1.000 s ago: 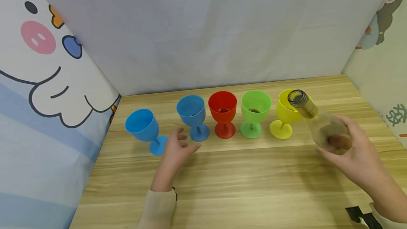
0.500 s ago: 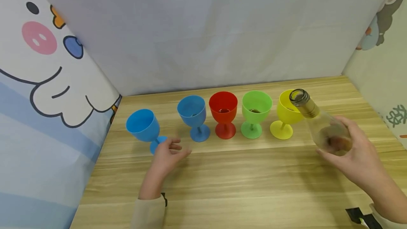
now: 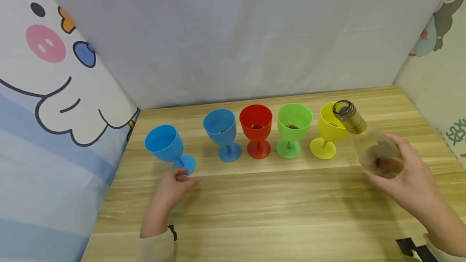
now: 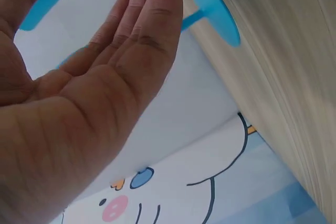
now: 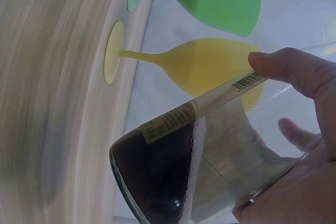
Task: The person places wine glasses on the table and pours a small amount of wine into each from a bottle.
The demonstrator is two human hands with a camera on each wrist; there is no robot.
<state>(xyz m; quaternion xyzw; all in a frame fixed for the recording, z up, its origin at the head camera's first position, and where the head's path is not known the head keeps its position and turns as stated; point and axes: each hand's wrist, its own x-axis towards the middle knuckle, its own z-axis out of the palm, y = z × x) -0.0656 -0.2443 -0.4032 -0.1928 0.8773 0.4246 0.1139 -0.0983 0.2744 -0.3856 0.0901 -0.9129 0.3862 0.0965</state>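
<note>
My right hand [image 3: 415,183] grips a clear glass bottle [image 3: 376,146] with its mouth tilted toward the back left. Dark liquid [image 5: 160,171] lies at the bottle's bottom in the right wrist view. Just behind the bottle neck stands a yellow goblet [image 3: 327,128], partly hidden. My left hand [image 3: 167,191] is near the foot of the leftmost blue goblet [image 3: 165,146], its fingers loosely bent and holding nothing; whether they touch the foot I cannot tell. No liquid shows inside that goblet. A second blue goblet [image 3: 222,130] stands to its right.
A red goblet [image 3: 256,130] and a green goblet [image 3: 293,130] stand between the second blue one and the yellow one, with dark liquid inside. Wooden tabletop [image 3: 262,213] stretches in front. A pale backdrop [image 3: 233,43] rises behind, with printed cloths at both sides.
My left hand has drawn away from beside the second blue goblet, moving left and toward me, past the leftmost goblet's foot. The right hand and bottle have barely moved.
</note>
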